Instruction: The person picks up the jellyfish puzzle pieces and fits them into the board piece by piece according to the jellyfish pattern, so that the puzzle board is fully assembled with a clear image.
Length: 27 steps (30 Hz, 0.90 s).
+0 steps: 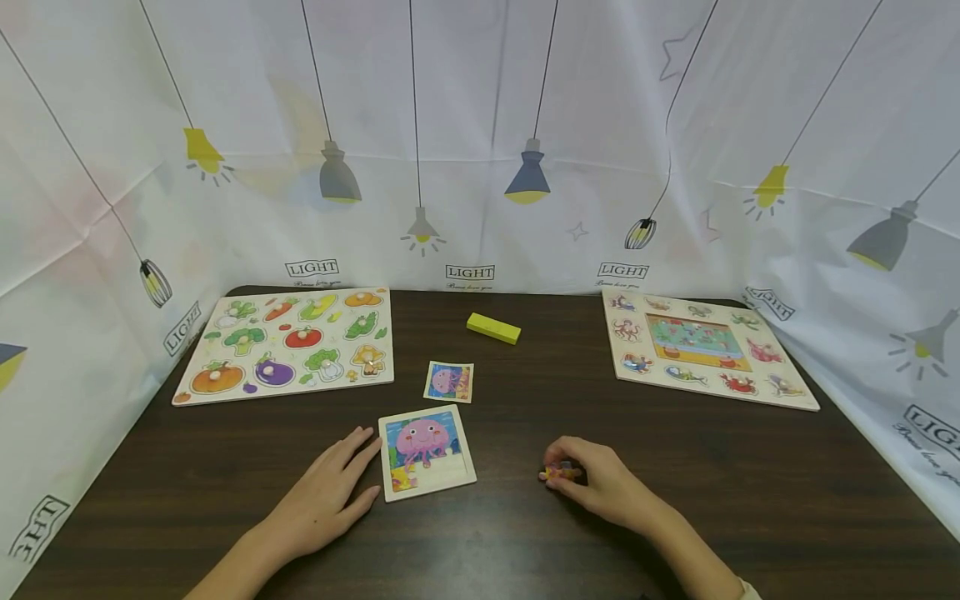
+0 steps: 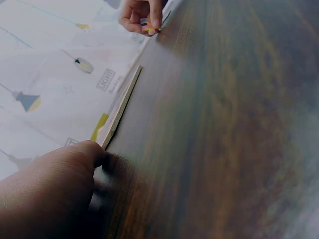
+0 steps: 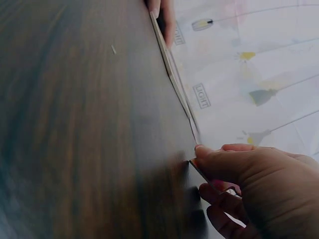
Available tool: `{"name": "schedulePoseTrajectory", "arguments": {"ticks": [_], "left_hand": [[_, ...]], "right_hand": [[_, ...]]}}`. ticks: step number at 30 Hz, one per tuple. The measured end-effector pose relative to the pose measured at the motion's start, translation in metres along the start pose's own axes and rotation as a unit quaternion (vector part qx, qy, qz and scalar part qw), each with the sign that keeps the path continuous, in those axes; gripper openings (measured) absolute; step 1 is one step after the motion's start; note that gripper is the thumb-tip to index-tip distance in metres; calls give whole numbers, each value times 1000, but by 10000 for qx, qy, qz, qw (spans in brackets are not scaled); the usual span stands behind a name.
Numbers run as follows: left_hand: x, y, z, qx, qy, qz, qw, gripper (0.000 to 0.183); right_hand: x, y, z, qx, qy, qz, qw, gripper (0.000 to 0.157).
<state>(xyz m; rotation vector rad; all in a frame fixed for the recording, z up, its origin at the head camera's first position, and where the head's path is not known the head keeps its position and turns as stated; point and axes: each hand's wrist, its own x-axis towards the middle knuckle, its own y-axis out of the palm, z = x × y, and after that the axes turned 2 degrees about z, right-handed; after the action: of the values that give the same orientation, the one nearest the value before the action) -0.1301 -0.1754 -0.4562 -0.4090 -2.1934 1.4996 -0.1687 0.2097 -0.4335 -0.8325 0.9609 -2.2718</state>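
A small wooden jigsaw tray with a pink jellyfish picture lies on the dark table, its lower right part showing bare wood. My left hand rests flat on the table at the tray's left side, fingers spread, with fingertips and thumb right at the edge. To the right of the tray, my right hand pinches an orange and pink jigsaw piece between thumb and fingers, close over the table. The right wrist view shows this jigsaw piece edge-on, partly hidden by the thumb.
Behind the tray lies a small jellyfish picture card. A yellow block is farther back. A vegetable puzzle board lies at back left, a sea-animal puzzle board at back right. A printed white curtain hangs behind the table.
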Motion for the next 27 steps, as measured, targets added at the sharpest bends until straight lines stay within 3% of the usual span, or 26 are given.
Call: {"name": "schedulePoseTrajectory", "arguments": {"ticks": [7,12,27], "left_hand": [[-1,0,0,52,19,-71,10000,59],[0,1,0,67,35,-58,10000,59],[0,0,2,96,12,-1,10000,59]], "right_hand": [[3,2,4,338,91,49,9994,11],[6,3,8,538,126,105,9984,14],[40,12,21,945,91,152,9954,7]]}}
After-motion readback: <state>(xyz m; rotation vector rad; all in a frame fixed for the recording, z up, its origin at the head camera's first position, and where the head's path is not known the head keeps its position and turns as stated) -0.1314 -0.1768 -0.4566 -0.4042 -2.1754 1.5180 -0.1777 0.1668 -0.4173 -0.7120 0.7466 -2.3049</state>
